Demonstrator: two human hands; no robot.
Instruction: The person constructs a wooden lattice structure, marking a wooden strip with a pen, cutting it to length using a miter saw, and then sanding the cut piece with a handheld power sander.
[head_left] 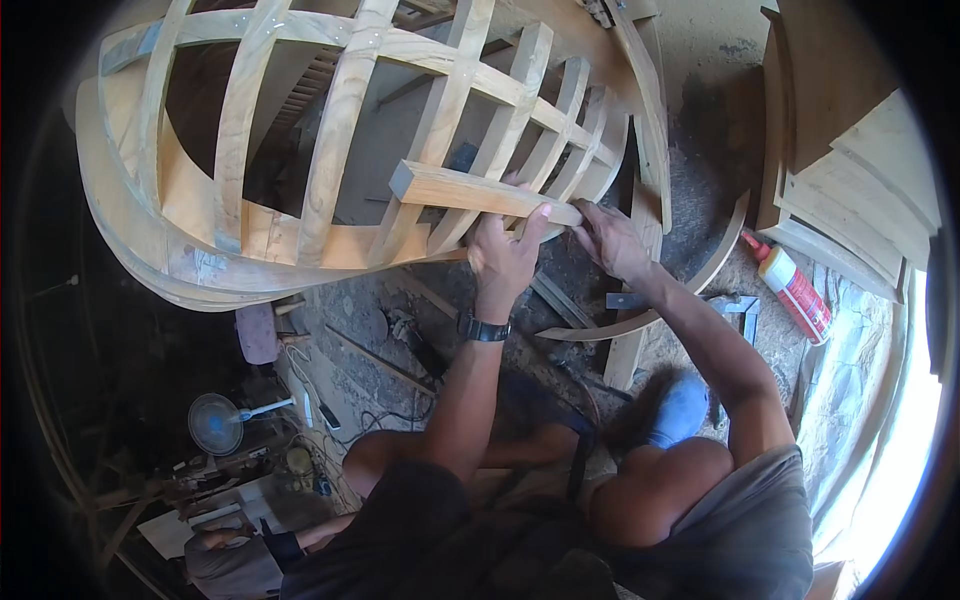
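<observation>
A straight, square-cut wooden strip (470,192) lies slantwise against the lower part of a curved wooden lattice frame (340,130). My left hand (503,252) grips the strip from below near its right half, the thumb pressed on its front face and the other fingers partly hidden behind it. At the strip's right end, the bent fingers of my right hand (612,243) close on the tip. The frame's slats cross in a bowed grid, and its curved bottom rail (200,265) runs below the strip's left end.
A red and white glue bottle (795,290) lies on the floor at the right, near curved wooden pieces (715,265) and a metal square (748,318). Stacked wooden panels (850,190) stand beyond. Cables, tools and a fan (215,424) are at the left; another person (235,570) is lower left.
</observation>
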